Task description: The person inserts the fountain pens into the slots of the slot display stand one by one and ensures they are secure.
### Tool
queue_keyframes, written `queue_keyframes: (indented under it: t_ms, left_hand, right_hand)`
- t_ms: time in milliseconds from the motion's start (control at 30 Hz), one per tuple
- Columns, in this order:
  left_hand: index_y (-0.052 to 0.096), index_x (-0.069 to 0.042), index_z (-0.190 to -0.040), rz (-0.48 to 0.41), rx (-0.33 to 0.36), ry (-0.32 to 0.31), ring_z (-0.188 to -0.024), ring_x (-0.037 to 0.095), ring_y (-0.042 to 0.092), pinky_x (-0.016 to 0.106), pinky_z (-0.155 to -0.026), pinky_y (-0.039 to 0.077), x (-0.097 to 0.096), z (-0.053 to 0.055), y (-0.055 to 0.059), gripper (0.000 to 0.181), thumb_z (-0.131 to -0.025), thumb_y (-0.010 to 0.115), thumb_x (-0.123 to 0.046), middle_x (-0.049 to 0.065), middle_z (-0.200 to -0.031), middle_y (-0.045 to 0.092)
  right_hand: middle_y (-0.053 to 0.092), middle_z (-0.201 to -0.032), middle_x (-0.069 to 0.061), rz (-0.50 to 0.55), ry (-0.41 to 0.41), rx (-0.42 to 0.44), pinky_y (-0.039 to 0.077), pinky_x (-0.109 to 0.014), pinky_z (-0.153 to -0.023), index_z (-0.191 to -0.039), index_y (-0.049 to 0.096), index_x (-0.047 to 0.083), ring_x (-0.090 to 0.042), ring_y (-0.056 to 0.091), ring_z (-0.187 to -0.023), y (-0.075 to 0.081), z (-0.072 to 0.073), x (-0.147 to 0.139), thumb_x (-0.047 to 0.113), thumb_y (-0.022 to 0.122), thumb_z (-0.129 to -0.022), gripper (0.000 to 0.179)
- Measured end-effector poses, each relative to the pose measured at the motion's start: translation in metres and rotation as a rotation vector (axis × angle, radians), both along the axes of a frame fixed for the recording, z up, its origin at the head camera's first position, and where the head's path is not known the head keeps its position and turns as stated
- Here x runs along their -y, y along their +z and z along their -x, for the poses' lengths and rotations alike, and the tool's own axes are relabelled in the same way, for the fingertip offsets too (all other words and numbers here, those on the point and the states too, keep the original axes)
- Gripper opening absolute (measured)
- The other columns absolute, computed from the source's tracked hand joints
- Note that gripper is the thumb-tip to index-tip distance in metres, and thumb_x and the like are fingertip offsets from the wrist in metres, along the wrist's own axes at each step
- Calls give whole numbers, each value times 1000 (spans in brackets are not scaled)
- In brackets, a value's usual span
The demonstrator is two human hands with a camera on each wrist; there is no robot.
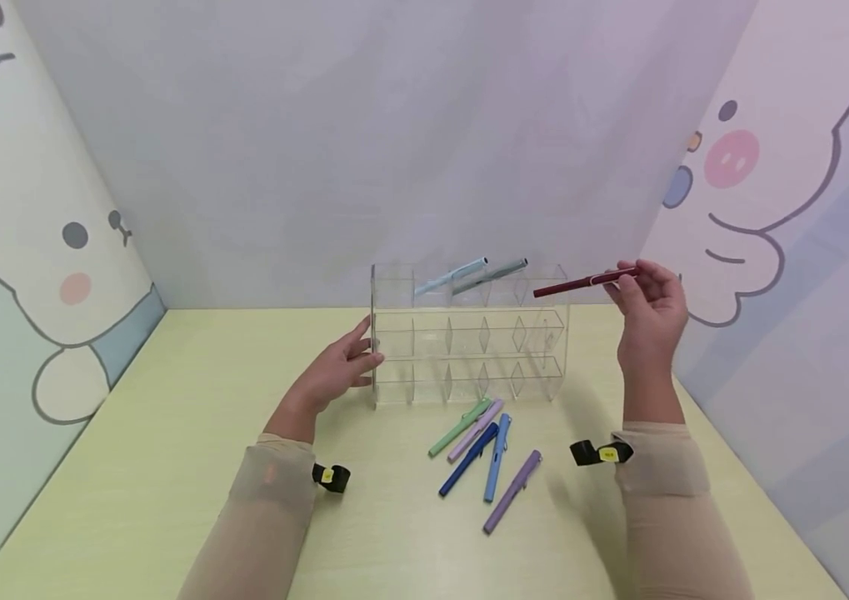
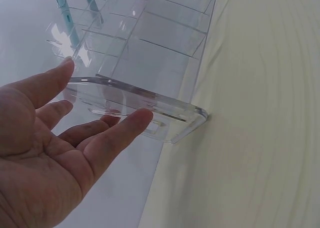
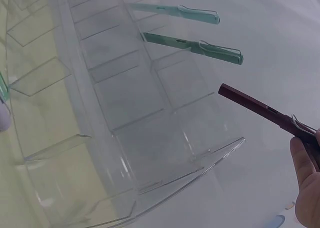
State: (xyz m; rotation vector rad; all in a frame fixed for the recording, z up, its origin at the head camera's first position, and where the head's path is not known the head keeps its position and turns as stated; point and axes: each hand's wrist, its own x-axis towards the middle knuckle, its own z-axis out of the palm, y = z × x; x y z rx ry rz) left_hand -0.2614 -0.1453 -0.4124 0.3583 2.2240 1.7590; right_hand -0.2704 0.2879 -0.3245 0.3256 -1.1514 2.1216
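My right hand (image 1: 651,312) pinches a dark red pen (image 1: 572,286) by its clip end, its other end pointing left over the right end of the rack's top tier. The clear acrylic rack (image 1: 466,360) has three tiers with dividers. A light blue pen (image 1: 454,275) and a grey-teal pen (image 1: 493,276) lean in its top tier. At the rack's left end, my left hand (image 1: 336,368) rests its fingers against the side panel (image 2: 145,103), seen close in the left wrist view. The right wrist view shows the dark red pen (image 3: 257,107) apart from the rack.
Several pens lie on the yellow table (image 1: 192,467) before the rack: green (image 1: 459,427), lilac (image 1: 474,432), dark blue (image 1: 468,461), light blue (image 1: 497,458) and purple (image 1: 511,492). A grey backdrop (image 1: 394,150) stands behind, with cartoon-printed panels on both sides.
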Motion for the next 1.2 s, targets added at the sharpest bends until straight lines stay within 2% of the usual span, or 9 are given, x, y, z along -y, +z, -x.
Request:
queue_keyframes:
  t_ms: [200, 400, 700, 1000, 1200]
  left_hand:
    - [13, -53, -151, -12, -1, -4, -135, 29, 49, 46, -104, 48, 1, 0, 1, 74, -97, 61, -38, 8, -161, 26]
    - [13, -53, -151, -16, 6, -4, -135, 30, 49, 46, -104, 48, 1, 0, 0, 74, -97, 62, -37, 9, -161, 26]
    - [13, -53, -151, -15, 20, -3, -133, 37, 50, 49, -108, 44, 0, -1, 2, 76, -96, 63, -38, 10, -161, 25]
    - [14, -53, -151, -23, 10, -11, -135, 34, 48, 48, -106, 47, 0, -2, 1, 75, -97, 63, -37, 10, -161, 26]
    - [14, -54, -151, -16, 8, -8, -134, 33, 49, 48, -105, 47, 0, -2, 1, 74, -97, 62, -37, 10, -160, 28]
  right_hand:
    - [66, -108, -23, -34, 6, -7, 57, -39, -87, -116, 59, -9, -32, 65, -103, 19, 13, 5, -7, 74, -81, 39]
    - [66, -108, -21, -59, -7, 9, 57, -36, -87, -117, 59, -8, -32, 65, -104, 25, 21, 11, -6, 73, -83, 37]
    - [67, -103, -20, -85, 42, 16, 58, -36, -85, -113, 60, -10, -30, 66, -97, 22, 29, 18, -9, 70, -84, 30]
    - [67, -101, -18, -122, 64, 32, 59, -33, -82, -110, 61, -10, -24, 67, -91, 13, 35, 26, -10, 68, -85, 26]
    - [67, -101, -16, -183, 69, 60, 59, -31, -82, -111, 61, -11, -22, 66, -91, 6, 37, 33, -9, 68, -86, 26]
